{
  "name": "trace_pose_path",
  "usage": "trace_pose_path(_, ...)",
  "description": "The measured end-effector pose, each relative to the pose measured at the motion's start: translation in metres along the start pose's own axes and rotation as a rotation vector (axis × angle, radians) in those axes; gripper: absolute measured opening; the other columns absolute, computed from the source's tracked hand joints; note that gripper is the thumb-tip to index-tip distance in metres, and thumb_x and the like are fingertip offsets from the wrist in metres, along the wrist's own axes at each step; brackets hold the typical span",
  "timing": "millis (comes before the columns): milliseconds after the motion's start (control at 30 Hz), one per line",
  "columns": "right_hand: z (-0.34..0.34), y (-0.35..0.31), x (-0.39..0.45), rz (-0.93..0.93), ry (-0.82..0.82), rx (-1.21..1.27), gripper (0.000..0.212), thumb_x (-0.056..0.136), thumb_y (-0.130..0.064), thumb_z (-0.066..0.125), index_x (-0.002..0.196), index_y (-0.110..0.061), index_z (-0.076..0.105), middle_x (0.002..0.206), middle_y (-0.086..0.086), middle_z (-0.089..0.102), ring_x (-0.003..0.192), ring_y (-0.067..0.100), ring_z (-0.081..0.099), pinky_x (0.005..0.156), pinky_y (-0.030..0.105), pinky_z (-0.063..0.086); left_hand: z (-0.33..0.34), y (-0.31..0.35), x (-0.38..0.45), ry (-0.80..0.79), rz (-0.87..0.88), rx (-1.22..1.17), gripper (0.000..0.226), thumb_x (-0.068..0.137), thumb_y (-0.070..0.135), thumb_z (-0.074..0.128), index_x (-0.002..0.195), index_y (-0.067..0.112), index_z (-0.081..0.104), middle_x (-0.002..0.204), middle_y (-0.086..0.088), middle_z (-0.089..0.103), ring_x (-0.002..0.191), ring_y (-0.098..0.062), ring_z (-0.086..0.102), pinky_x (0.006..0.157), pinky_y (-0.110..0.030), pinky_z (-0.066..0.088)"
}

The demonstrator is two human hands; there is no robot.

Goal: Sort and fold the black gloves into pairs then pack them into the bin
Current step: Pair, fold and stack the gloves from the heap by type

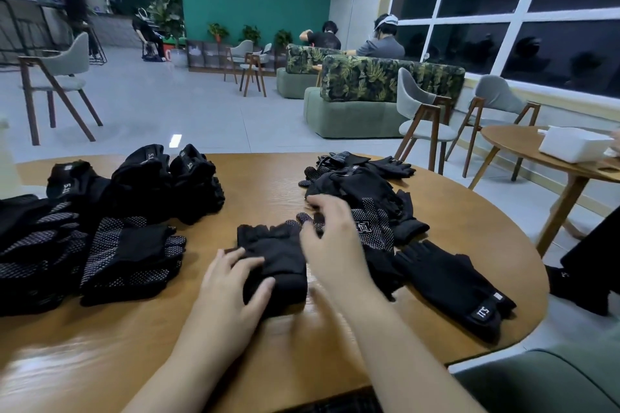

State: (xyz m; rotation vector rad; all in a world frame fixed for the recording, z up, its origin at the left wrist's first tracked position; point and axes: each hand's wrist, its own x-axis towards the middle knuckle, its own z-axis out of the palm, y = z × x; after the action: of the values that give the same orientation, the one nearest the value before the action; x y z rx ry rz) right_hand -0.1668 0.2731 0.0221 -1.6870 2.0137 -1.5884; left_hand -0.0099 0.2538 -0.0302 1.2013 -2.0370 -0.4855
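Where labels show, white tabs on the folded gloves (pixel 134 178) at the counter's (pixel 268 184) far left read "5.11". A loose glove (pixel 449 282) at right carries the same tab, upside down. Centre, the left hand (pixel 235 292) presses a folded black pair (pixel 275 261) with straight fingers; the blurred right hand (pixel 332 238) hovers relaxed beside a dotted-palm pile (pixel 365 198).

On the table (pixel 268 184), folded gloves (pixel 127 255) lie left, loose gloves (pixel 365 191) right, one pair (pixel 278 261) between.
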Motion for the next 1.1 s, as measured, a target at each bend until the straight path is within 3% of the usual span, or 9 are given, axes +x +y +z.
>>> trace_pose_path(100, -0.018, 0.019, 0.044, 0.051, -0.006, -0.301, 0.032, 0.089, -0.009, 0.052, 0.117, -0.013, 0.065, 0.137, 0.008, 0.047, 0.132, 0.025, 0.034, 0.109, 0.028, 0.023, 0.0, 0.001, -0.003, -0.071, -0.029, 0.014, 0.038, 0.088, 0.045, 0.057, 0.125, 0.034, 0.055, 0.147, 0.01, 0.035, 0.145, -0.011, 0.007, 0.114, -0.032, 0.017)
trace_pose_path(233, -0.03, 0.036, 0.092, 0.256, -0.354, -0.674, 0.04, 0.096, -0.021, 0.04, 0.132, -0.028, 0.055, 0.155, 0.003, 0.025, 0.145, 0.027, 0.007, 0.114, 0.041, 0.018, -0.003, 0.001, -0.003, -0.177, -0.008, 0.073, 0.049, 0.082, 0.053, 0.062, 0.127, 0.043, 0.048, 0.152, 0.014, 0.023, 0.145, -0.009, -0.003, 0.116, -0.035, 0.014)
trace_pose_path(300, -0.03, 0.041, 0.103, 0.264, -0.454, -0.853, 0.04, 0.096, -0.022, 0.038, 0.134, -0.025, 0.052, 0.15, 0.006, 0.033, 0.14, 0.03, 0.018, 0.11, 0.042, 0.025, -0.003, 0.001, -0.003, -0.183, 0.014, 0.093, 0.042, 0.085, 0.048, 0.062, 0.125, 0.046, 0.049, 0.152, 0.013, 0.023, 0.145, -0.009, -0.003, 0.116, -0.034, 0.014)
trace_pose_path(433, -0.026, 0.049, 0.101, 0.321, -0.464, -0.965, 0.031, 0.095, -0.016, 0.037, 0.121, -0.011, 0.054, 0.131, 0.01, 0.049, 0.127, 0.031, 0.031, 0.099, 0.043, 0.03, -0.004, -0.004, -0.003, -0.116, 0.02, 0.022, 0.029, 0.092, 0.023, 0.054, 0.115, 0.041, 0.058, 0.148, 0.013, 0.032, 0.145, -0.009, 0.004, 0.114, -0.031, 0.014)
trace_pose_path(600, -0.026, 0.061, 0.096, 0.175, -0.414, -0.911, 0.041, 0.096, -0.018, 0.036, 0.13, -0.03, 0.055, 0.135, 0.002, 0.048, 0.126, 0.029, 0.031, 0.098, 0.041, 0.03, -0.01, -0.015, -0.004, -0.087, 0.042, -0.017, 0.028, 0.089, 0.019, 0.055, 0.098, 0.045, 0.055, 0.142, 0.012, 0.04, 0.143, -0.007, 0.011, 0.112, -0.026, 0.013)
trace_pose_path(733, -0.023, 0.063, 0.099, 0.237, -0.442, -0.986, 0.036, 0.1, -0.022, 0.03, 0.125, -0.015, 0.055, 0.133, 0.005, 0.047, 0.122, 0.029, 0.033, 0.094, 0.041, 0.029, -0.018, -0.026, -0.01, -0.1, 0.032, -0.006, 0.023, 0.075, 0.038, 0.046, 0.09, 0.055, 0.049, 0.14, 0.013, 0.042, 0.141, -0.003, 0.012, 0.11, -0.023, 0.011)
trace_pose_path(867, -0.025, 0.065, 0.098, 0.136, -0.239, -0.881, 0.038, 0.102, -0.022, 0.03, 0.134, -0.01, 0.046, 0.153, 0.003, 0.029, 0.13, 0.029, 0.029, 0.101, 0.041, 0.031, -0.023, -0.03, -0.013, -0.184, 0.042, -0.027, 0.041, 0.064, 0.054, 0.029, 0.1, 0.061, 0.047, 0.142, 0.026, 0.027, 0.136, 0.009, -0.001, 0.11, -0.023, 0.007)
trace_pose_path(967, -0.028, 0.068, 0.097, 0.053, -0.123, -0.782, 0.035, 0.1, -0.009, 0.034, 0.13, -0.009, 0.052, 0.144, 0.003, 0.042, 0.122, 0.028, 0.037, 0.096, 0.038, 0.036, -0.025, -0.029, -0.013, -0.219, 0.053, -0.027, 0.039, 0.069, 0.045, 0.035, 0.103, 0.061, 0.047, 0.142, 0.027, 0.024, 0.137, 0.009, -0.004, 0.112, -0.023, 0.006)
trace_pose_path(1100, -0.033, 0.078, 0.102, 0.157, -0.035, -0.598, 0.04, 0.097, -0.002, 0.036, 0.129, -0.015, 0.057, 0.127, 0.01, 0.053, 0.111, 0.032, 0.051, 0.087, 0.039, 0.044, -0.025, -0.028, -0.013, -0.212, 0.044, -0.027, 0.046, 0.061, 0.057, 0.025, 0.1, 0.063, 0.047, 0.142, 0.027, 0.026, 0.135, 0.011, -0.003, 0.112, -0.024, 0.007)
